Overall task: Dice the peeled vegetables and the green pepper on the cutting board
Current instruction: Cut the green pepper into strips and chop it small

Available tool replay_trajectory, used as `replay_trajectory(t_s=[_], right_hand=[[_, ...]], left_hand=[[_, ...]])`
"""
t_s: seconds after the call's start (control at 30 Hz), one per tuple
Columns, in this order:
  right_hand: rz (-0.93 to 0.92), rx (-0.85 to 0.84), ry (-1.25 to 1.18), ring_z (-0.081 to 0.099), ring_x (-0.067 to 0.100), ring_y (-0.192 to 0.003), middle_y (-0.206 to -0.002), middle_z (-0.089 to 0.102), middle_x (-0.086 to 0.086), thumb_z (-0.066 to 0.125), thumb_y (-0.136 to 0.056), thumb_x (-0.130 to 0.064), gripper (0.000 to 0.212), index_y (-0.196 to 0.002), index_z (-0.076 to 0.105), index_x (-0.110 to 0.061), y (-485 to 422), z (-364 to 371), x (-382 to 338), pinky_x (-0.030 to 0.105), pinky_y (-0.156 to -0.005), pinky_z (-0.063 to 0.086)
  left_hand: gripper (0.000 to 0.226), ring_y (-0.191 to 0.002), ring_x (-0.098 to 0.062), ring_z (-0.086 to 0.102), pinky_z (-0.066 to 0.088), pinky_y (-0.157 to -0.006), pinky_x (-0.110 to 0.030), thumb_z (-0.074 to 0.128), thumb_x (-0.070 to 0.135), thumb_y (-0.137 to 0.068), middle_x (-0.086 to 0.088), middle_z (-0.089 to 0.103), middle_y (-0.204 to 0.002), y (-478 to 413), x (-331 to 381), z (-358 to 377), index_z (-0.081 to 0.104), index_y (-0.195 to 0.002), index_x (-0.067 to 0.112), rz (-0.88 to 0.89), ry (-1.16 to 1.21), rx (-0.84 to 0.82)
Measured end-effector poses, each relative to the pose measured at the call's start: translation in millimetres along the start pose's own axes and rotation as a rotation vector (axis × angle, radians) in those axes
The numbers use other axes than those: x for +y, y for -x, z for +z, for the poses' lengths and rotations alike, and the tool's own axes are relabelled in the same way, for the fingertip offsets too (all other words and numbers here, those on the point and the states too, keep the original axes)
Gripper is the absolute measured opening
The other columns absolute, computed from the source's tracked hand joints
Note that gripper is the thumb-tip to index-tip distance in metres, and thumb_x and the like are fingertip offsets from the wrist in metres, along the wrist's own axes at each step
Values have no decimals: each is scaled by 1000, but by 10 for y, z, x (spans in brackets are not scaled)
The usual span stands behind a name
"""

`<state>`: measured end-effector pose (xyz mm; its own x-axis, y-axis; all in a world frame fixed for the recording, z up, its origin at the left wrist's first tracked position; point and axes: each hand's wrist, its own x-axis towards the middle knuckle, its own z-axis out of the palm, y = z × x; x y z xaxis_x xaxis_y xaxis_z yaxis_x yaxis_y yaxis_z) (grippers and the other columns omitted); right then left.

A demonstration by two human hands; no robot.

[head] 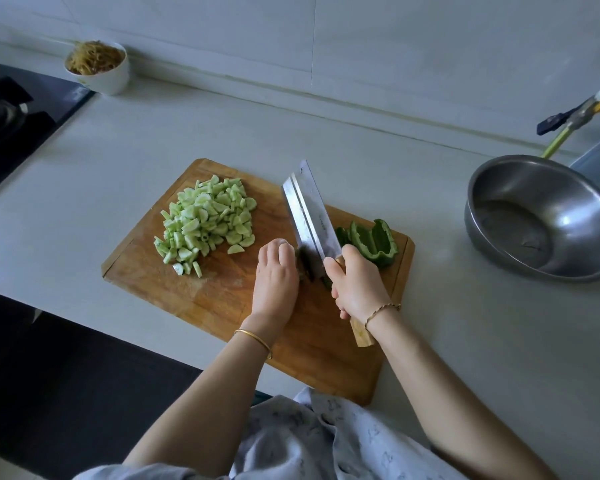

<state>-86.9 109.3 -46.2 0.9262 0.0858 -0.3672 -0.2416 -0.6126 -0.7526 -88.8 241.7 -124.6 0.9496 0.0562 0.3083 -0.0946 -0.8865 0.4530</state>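
A wooden cutting board [201, 299] lies on the counter. A pile of diced pale green vegetable [205, 223] covers its far left part. My right hand [355, 284] grips the wooden handle of a cleaver [309, 216], blade down on the board. My left hand [276, 275] is curled against the blade's left side, pressing down a dark green pepper piece that is mostly hidden under my fingers. A larger piece of green pepper [373, 242] lies to the right of the blade.
A steel bowl [541, 216] stands on the counter to the right of the board. A white bowl of shredded food [97, 67] sits by the back wall, next to a black gas stove [11, 112]. A hose with a valve [575, 116] hangs at the right edge.
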Motion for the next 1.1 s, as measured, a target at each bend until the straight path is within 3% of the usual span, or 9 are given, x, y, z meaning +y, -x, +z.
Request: replay_trajectory(t_s=[0.17,0.3,0.43,0.67,0.87,1.03,1.1], right_hand=[[-45,27,-11,43,9,-39,-66,52,4,42,-101,-32,22,-87,42,-15,43,-79,-27,19,-34,40],[-55,8,4,42,8,-38,-65,51,3,43,-101,-32,25,-82,39,-16,111,-65,-13,19,-35,40],[-70,0,34,42,7,-38,-65,51,3,43,-100,-32,24,-82,38,-18,168,-43,-12,18,-35,41],[-90,-30,127,46,11,-43,-68,52,2,42,-101,-31,22,-86,41,-15,202,-9,-46,22,-38,43],[-71,-65,170,48,15,-48,-72,53,5,41,-102,-30,20,-92,43,-12,193,9,-61,27,-41,49],[-43,-94,209,51,16,-51,-74,53,3,40,-102,-31,19,-96,44,-14,194,-10,-103,27,-42,50],[-47,-93,236,54,16,-56,-75,54,2,39,-102,-31,19,-101,46,-13,180,13,-146,32,-49,55]], left_hand=[[10,-99,-37,53,49,-84,-43,59,-1,-83,-19,56,-111,24,-36,-53,50,-88,3,-24,62,4],[20,-112,-32,51,47,-90,-39,65,13,-83,-16,54,-120,82,-122,-138,50,-92,5,-6,53,-4],[26,-117,-31,49,39,-100,-45,67,20,-83,-14,53,-126,199,-207,-177,51,-98,7,43,-11,-26],[22,-113,-36,54,47,-91,-48,72,11,-80,-16,58,-118,215,-223,-132,59,-97,3,111,-83,-41],[31,-104,-42,55,49,-86,-50,66,-9,-77,-22,57,-109,157,-182,-67,44,-94,6,105,-46,5],[35,-106,-42,52,45,-90,-49,60,-12,-80,-24,54,-111,142,-147,-28,37,-97,8,71,-44,-8],[33,-105,-41,52,45,-90,-48,59,-11,-81,-24,53,-111,141,-148,-17,37,-97,8,72,-40,2]])
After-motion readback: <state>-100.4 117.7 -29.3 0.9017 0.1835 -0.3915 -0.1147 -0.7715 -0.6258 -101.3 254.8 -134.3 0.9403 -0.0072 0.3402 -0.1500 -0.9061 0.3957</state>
